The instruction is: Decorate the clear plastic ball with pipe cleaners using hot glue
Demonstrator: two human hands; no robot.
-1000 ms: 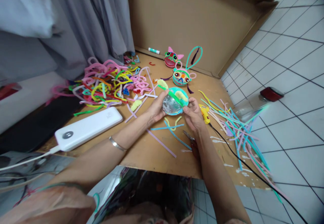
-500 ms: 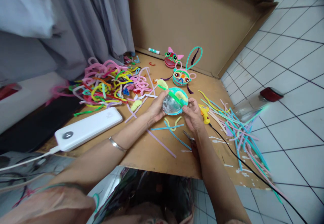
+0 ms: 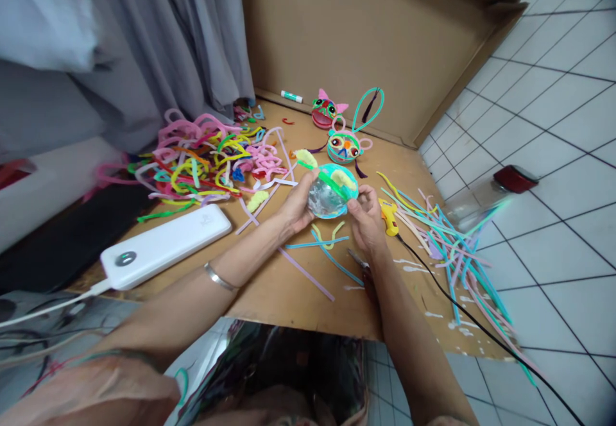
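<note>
Between my hands is a round clear plastic shape (image 3: pixel 326 200) edged in turquoise, with a fuzzy pale-yellow piece on its upper part. A bright green pipe cleaner (image 3: pixel 335 187) runs slantwise across it. My left hand (image 3: pixel 303 203) grips the left side, thumb on top near the strip's upper end. At the lower right edge, my right hand (image 3: pixel 364 215) pinches the green strip's other end. Another fuzzy yellow piece (image 3: pixel 307 158) sticks out by my left thumb. Scissors (image 3: pixel 359 259), partly hidden by my right wrist, lie below.
Behind stand two decorated animal heads, one teal (image 3: pixel 344 147) and one red (image 3: pixel 325 113). A tangled pipe cleaner heap (image 3: pixel 206 156) and a white power bank (image 3: pixel 166 246) lie left. Right are a yellow glue gun (image 3: pixel 389 216) with black cord and loose pipe cleaners (image 3: pixel 457 240).
The green pipe cleaner now lies in a straighter line across the round piece, reaching further toward the upper left. Both hands keep nearly the same place and hold.
</note>
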